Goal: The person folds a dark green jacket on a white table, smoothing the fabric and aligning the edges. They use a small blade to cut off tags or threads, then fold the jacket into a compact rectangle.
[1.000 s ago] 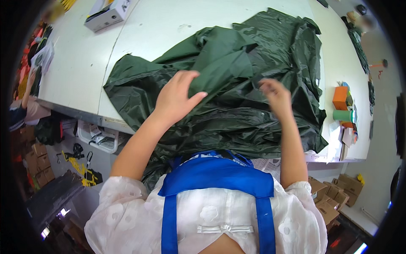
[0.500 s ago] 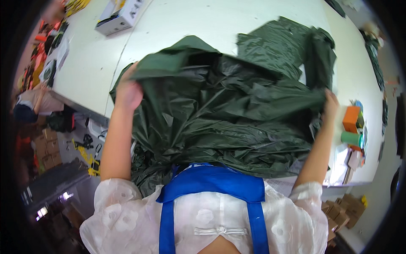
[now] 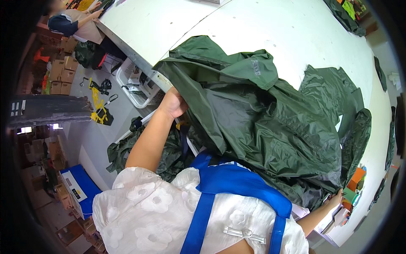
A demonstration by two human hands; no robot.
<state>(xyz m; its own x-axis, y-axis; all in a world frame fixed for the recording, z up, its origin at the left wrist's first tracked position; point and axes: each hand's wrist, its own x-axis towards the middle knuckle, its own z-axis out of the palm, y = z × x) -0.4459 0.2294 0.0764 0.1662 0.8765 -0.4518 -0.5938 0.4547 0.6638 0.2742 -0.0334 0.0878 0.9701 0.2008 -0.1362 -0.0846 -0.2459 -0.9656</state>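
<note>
In the head view, we have the dark green, glossy, thin fabric sheet point(image 3: 262, 114) across the near part of the broad white worktop point(image 3: 270, 25), its near side reaching the front of our blue bib apron point(image 3: 243, 178). Half a second ago our left hand point(image 3: 172, 103) was up at the sheet's far left corner; now it is low at the worktop's near left edge, while our right hand point(image 3: 335, 200) is down by the sheet's near right corner. Our left fingers go under the sheet's edge, so we cannot tell how far they are closed; our right fingers appear pinched together on its border, just beside a green cylinder point(image 3: 349, 195). We judge this to mean that the sheet is now handled from its two ends, though its middle remains wrinkled. A folded dark patch, lettering-like and faded, shows on its raised flap point(image 3: 256, 67).
</note>
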